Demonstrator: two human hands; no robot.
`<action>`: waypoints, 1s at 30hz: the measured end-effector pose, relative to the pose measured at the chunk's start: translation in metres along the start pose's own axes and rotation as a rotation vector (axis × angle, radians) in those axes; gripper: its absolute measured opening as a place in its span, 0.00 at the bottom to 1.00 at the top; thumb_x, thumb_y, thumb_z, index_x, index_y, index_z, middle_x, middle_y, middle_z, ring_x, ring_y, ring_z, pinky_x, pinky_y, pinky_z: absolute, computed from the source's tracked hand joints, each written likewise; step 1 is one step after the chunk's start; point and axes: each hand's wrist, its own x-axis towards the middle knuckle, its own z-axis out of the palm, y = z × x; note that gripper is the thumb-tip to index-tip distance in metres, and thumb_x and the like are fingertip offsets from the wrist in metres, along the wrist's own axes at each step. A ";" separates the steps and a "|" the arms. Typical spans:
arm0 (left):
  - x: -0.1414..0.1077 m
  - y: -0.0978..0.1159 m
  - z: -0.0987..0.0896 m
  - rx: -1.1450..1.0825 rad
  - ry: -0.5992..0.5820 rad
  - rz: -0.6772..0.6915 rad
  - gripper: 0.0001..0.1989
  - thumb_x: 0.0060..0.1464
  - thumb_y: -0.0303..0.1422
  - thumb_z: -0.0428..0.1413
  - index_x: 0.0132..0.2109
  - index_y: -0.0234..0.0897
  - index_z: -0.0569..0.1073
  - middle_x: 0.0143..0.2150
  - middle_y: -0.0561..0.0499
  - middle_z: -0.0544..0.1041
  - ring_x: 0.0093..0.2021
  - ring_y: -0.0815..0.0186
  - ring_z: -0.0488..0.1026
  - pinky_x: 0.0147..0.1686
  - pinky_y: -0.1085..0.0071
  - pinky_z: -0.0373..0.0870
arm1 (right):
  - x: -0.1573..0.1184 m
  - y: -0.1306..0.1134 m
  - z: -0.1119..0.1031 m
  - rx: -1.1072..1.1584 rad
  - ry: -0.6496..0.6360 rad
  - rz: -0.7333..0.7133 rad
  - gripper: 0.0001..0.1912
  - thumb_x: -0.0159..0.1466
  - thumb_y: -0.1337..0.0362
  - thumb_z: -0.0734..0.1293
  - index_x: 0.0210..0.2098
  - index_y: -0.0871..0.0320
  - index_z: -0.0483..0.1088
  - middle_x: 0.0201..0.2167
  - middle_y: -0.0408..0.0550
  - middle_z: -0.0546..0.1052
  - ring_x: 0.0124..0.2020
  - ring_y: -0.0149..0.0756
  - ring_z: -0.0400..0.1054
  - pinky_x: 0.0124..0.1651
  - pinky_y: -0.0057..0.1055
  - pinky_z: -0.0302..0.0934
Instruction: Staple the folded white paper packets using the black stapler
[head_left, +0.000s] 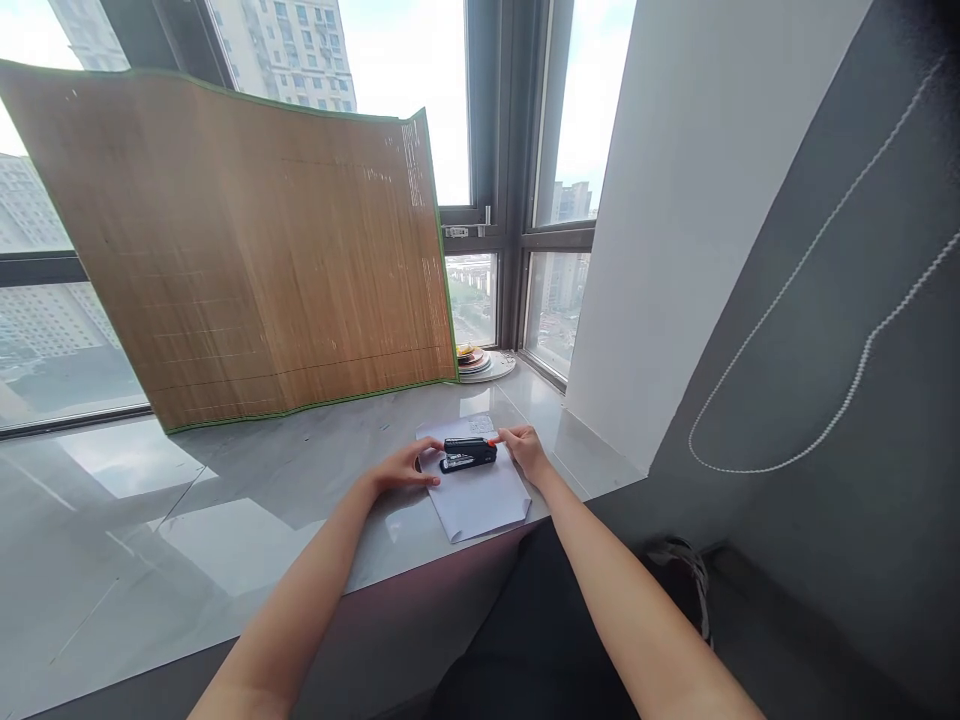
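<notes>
A black stapler [469,456] with an orange-red patch at its right end is over a stack of white paper [484,505], its jaw parted on the left side. My left hand [405,468] curves around that left end, thumb and fingers apart, with a fingertip close to the upper arm. At the orange-red end, my right hand [529,452] has curled fingers, and its index fingertip meets the stapler. The right thumb is hidden. Two near corners of the paper curl up, and a faint printed patch shows near its far edge.
Paper and stapler are on a glossy grey tiled ledge [255,520]. Behind stands a bamboo mat [300,260] with green edging, leaning on the windows. Stacked plates [480,367] sit in the corner. A white wall column [637,250] and a hanging bead chain [787,465] are at right.
</notes>
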 end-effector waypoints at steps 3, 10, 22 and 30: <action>-0.002 0.008 -0.001 -0.127 0.057 -0.024 0.37 0.37 0.38 0.79 0.57 0.42 0.81 0.56 0.46 0.80 0.56 0.50 0.76 0.57 0.65 0.70 | 0.000 0.002 0.002 -0.034 0.022 -0.031 0.23 0.54 0.53 0.66 0.13 0.51 0.50 0.17 0.35 0.43 0.24 0.27 0.36 0.29 0.32 0.40; -0.002 0.009 0.001 -0.442 0.139 -0.056 0.36 0.25 0.24 0.78 0.49 0.41 0.84 0.53 0.42 0.80 0.59 0.47 0.75 0.59 0.64 0.71 | 0.002 0.007 0.003 -0.141 0.033 -0.115 0.23 0.56 0.55 0.64 0.16 0.50 0.44 0.19 0.36 0.42 0.24 0.27 0.37 0.31 0.33 0.40; -0.004 0.004 0.003 -0.368 0.116 -0.050 0.31 0.35 0.30 0.79 0.51 0.41 0.84 0.52 0.43 0.81 0.55 0.51 0.75 0.57 0.65 0.69 | -0.007 0.009 0.027 -0.471 -0.216 -0.507 0.24 0.61 0.63 0.75 0.58 0.53 0.78 0.55 0.53 0.80 0.57 0.47 0.71 0.62 0.45 0.65; 0.017 0.015 0.026 -0.949 0.729 -0.106 0.11 0.64 0.43 0.64 0.44 0.41 0.82 0.54 0.41 0.82 0.61 0.55 0.75 0.62 0.64 0.71 | -0.025 -0.003 0.050 -0.621 -0.038 -0.677 0.21 0.64 0.77 0.67 0.53 0.53 0.77 0.46 0.50 0.81 0.50 0.47 0.74 0.53 0.41 0.67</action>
